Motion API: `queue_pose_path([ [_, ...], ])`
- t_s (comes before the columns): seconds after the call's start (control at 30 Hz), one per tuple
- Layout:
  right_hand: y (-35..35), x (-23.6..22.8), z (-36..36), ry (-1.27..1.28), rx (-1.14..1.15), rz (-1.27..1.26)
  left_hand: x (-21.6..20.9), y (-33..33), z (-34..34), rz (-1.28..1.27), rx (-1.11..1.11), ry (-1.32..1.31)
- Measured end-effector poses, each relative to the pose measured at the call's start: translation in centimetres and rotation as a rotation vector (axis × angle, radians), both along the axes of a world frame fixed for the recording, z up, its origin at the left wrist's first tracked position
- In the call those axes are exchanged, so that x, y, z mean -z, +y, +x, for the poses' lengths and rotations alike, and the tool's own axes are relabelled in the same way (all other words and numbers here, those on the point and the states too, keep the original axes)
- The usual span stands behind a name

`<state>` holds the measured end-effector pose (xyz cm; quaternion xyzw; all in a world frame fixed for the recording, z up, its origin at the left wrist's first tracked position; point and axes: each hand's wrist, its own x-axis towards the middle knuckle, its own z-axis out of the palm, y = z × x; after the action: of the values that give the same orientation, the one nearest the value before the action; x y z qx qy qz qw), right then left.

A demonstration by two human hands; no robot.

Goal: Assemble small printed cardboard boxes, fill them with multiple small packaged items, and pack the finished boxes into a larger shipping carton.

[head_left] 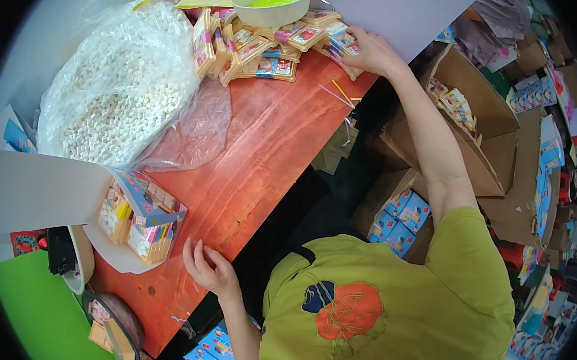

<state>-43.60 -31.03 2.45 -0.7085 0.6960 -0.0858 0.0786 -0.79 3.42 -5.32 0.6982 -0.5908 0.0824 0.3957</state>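
My right hand (371, 52) reaches to the far right end of the red-brown table, its fingers around the edge of a small flat pack (340, 38) with a pale frame. More of these flat packs (266, 68) lie piled to its left, some upright, some overlapping. My left hand (210, 268) is over the table's near edge, empty, with its fingers apart and slightly curled. Just left of it, an open printed box (177, 222) holds several flat packs (150, 240) standing in a row. Its long white flap (40, 189) is folded outward.
A large clear bag of small white pieces (125, 81) covers the far left. Behind the packs stands a white bowl (270, 5) with bright yellow-green contents. Thin coloured sticks (338, 90) lie by the right edge. Cardboard boxes (470, 119) stand at right; a dark-rimmed container (118, 322) is near left.
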Motion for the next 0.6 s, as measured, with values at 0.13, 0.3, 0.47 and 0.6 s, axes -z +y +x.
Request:
queue_pose_path([
  [0.13, 1.9, -2.2, -1.7, -0.217, -0.009, 0.094, -0.3, 0.0, 0.0, -0.002, 0.004, -0.014],
  [0.3, 5.5, -4.7, -5.3, -0.583, -0.061, 0.276, -0.3, -0.1, -0.1, -0.017, 0.016, 0.011],
  [0.47, 8.9, -5.7, -6.0, -0.784, -0.036, 0.469, -0.4, 0.2, -0.1, -0.014, 0.008, 0.045],
  [0.6, 11.5, -4.4, -1.9, -1.002, -0.202, 0.576, -1.8, -0.5, -1.8, -0.02, 0.1, 0.258],
])
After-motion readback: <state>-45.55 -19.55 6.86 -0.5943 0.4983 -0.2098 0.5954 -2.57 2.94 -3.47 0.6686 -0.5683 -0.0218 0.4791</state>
